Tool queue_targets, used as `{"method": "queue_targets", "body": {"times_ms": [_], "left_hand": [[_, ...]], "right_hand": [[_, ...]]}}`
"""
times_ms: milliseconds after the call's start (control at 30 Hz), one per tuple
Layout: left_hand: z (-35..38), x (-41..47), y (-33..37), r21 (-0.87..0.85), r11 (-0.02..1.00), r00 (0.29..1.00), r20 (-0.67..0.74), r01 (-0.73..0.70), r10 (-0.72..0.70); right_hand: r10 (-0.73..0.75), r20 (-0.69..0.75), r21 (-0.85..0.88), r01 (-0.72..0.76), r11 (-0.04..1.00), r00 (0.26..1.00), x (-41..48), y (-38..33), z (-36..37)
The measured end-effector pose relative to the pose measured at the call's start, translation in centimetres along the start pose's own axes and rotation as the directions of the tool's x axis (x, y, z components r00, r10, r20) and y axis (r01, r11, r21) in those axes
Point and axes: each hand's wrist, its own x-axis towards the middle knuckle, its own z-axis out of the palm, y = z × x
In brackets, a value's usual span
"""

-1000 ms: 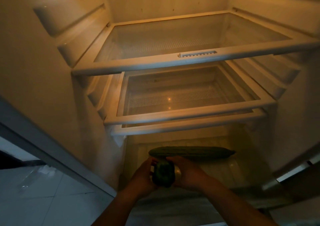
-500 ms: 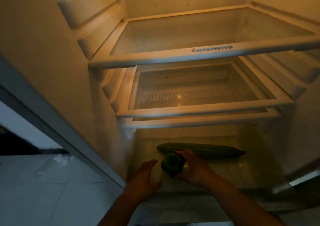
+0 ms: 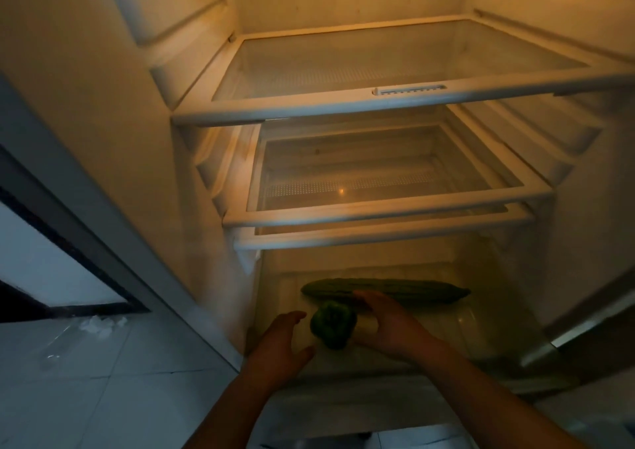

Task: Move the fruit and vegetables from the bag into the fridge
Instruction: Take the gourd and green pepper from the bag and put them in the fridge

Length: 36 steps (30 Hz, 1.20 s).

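Observation:
A green bell pepper lies in the bottom drawer of the open fridge. Behind it, a long green bitter gourd lies crosswise. My right hand sits just to the right of the pepper with its fingers loosely spread, apart from it or barely touching. My left hand hovers open to the pepper's left, a small gap between them. The bag is out of view.
Two glass shelves, the upper shelf and the lower shelf, hang bare above the drawer. The fridge's left wall and right wall bound the space. A white tiled floor lies at the left.
Both hands held the pepper a second ago. The left hand let go first, then the right hand opened; the pepper now lies in the drawer before the gourd.

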Motion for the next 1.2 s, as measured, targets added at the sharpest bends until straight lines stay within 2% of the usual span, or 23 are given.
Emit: {"method": "queue_targets", "body": {"times_ms": [67,167,367,633,867,1000,1200], "left_hand": [[-0.2,0.0,0.1,-0.036,0.999,1.0,-0.017,-0.023,0.022],[-0.9,-0.2,0.6,-0.082,0.992,0.995,-0.039,-0.095,0.092],[-2.7,-3.0,1.0,0.011,0.951,0.949,-0.049,-0.31,0.311],[-4.3,-7.2,0.9,-0.01,0.881,0.878,0.08,-0.473,0.472],[-3.5,-10.3,0.8,-0.035,0.827,0.819,0.122,-0.561,0.56],[-2.3,-12.0,1.8,0.04,0.782,0.778,0.139,-0.622,0.612],[1.1,-15.8,4.2,0.038,0.738,0.723,0.24,-0.674,0.648]], "right_hand": [[0.032,-0.023,-0.055,-0.033,0.998,0.999,-0.8,-0.1,-0.2],[0.064,-0.06,-0.036,-0.066,0.997,0.996,-2.8,-0.9,-0.5],[0.189,-0.197,0.056,-0.182,0.982,0.962,-7.4,-3.8,1.1],[0.168,-0.345,0.01,-0.176,0.984,0.923,-14.1,-9.0,3.7],[0.295,-0.393,-0.007,-0.324,0.946,0.871,-21.1,-11.1,5.9],[0.368,-0.408,0.036,-0.387,0.921,0.836,-25.0,-10.9,6.7],[0.471,-0.421,0.087,-0.483,0.871,0.775,-32.3,-9.3,8.3]]}}
